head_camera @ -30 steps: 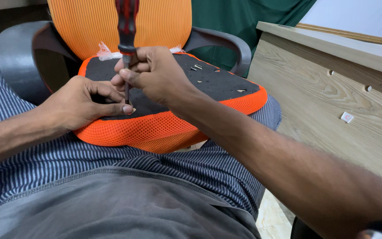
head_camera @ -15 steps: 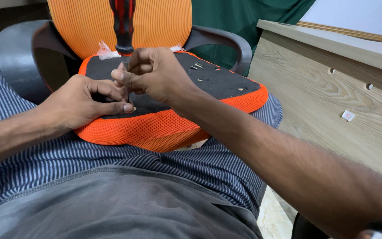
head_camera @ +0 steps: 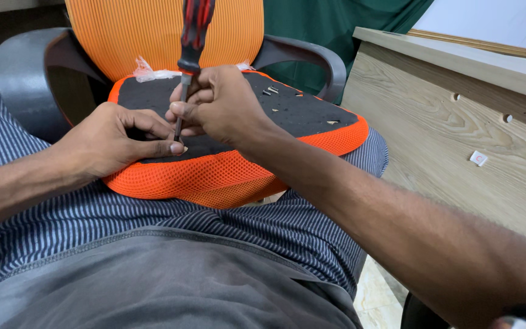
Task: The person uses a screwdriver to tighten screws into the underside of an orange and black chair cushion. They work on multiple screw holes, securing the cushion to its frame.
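An orange mesh seat cushion lies upside down on my lap, its black underside facing up. A red and black screwdriver stands nearly upright on that underside. My right hand is closed around its metal shaft just below the handle. My left hand rests on the near left edge of the cushion, thumb and fingers pinched beside the screwdriver tip. The tip itself is hidden between my fingers. A few loose screws lie on the black surface farther back.
An office chair with an orange mesh backrest and grey armrests stands right behind the cushion. A wooden desk with holes in its side panel is close on the right. A green curtain hangs behind.
The screwdriver handle has shifted slightly and my right fingers have re-gripped the shaft. My left hand stays pinched at the tip.
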